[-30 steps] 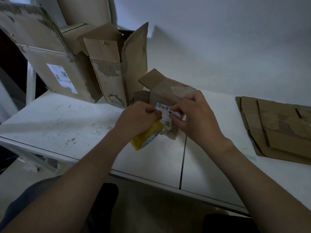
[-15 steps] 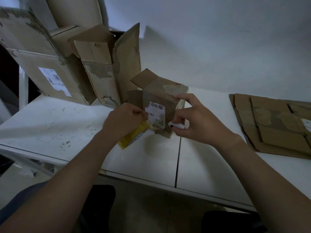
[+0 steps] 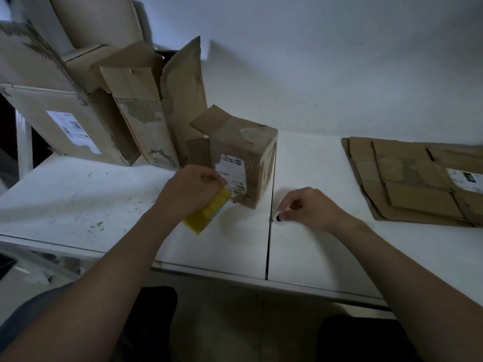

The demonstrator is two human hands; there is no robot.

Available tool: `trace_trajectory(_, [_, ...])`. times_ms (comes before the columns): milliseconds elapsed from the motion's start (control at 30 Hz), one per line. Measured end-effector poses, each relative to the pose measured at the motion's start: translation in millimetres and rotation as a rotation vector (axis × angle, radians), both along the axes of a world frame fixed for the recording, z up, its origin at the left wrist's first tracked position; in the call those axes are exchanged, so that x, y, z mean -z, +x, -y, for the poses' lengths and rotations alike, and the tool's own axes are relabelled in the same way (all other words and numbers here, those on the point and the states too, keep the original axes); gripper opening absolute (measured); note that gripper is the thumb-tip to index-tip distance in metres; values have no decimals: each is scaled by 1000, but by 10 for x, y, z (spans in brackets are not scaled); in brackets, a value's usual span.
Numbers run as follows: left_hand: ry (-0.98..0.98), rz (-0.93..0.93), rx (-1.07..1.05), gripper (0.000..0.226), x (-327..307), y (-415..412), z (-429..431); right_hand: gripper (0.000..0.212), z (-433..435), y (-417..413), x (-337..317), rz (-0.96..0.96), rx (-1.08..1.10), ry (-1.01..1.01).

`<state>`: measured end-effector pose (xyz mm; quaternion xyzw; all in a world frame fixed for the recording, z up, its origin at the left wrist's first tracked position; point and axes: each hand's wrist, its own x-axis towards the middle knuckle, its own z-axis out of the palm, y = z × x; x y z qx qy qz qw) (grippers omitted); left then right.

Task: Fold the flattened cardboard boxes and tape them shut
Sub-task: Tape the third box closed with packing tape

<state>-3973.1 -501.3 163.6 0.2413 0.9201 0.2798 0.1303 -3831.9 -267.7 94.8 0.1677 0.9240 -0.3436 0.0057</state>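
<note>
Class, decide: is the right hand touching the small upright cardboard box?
Apart: the head view shows bare table between the right hand and the small cardboard box.

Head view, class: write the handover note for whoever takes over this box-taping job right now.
Left hand: grip on the yellow tape roll, held at the labelled near face of the small box.
Right hand: pinches a small white object near the seam of the table, apart from the box. I cannot tell what it is.
Flattened boxes: stacked on the table's right side.
Done: the small box is folded up and standing.
Left: its rear-left flap stands open, so close and tape it, then fold the flat stack.
</note>
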Motion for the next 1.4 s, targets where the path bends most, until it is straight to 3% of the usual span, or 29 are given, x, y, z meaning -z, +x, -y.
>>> trace_trajectory(67, [28,0,1,8,-10,18,8,13,-9,15,85,48,39,11])
trace_trajectory(167, [53,-10,1,8,-19,26,29,21,7,-33,70,0,70,233])
trace_trajectory(233, [63,-21,-9,11,-25,17,51,28,68,-108,-48,-224,124,313])
trace_trajectory(300, [76,-30,-21,18,-34,9,64,32,173,-195,-260,-503,183,253])
trace_trajectory(367, [93,-28,-35,25,-45,-4,67,38,268,-310,-465,-651,175,196])
trace_trajectory(667, [98,-43,-56,20,-15,-117,151,56,384,-842,-344,-627,26,206])
trace_trajectory(833, [100,-27,-81,7,23,-154,208,80,367,-804,-311,-556,-3,221])
trace_trajectory(1000, [153,48,-118,12,-6,-120,208,67,277,-758,-395,-503,-75,237])
trace_trajectory(1067, [256,109,-150,4,-38,-87,204,71,258,-723,-452,-476,-65,253])
trace_trajectory(1167, [423,167,-209,12,-89,-55,198,71,307,-680,-549,-481,14,188])
trace_trajectory(1267, [502,157,-262,30,-131,-44,192,52,381,-681,-619,-490,61,78])
trace_trajectory(1400, [539,121,-320,37,-160,-56,161,16,394,-698,-629,-528,119,-7])
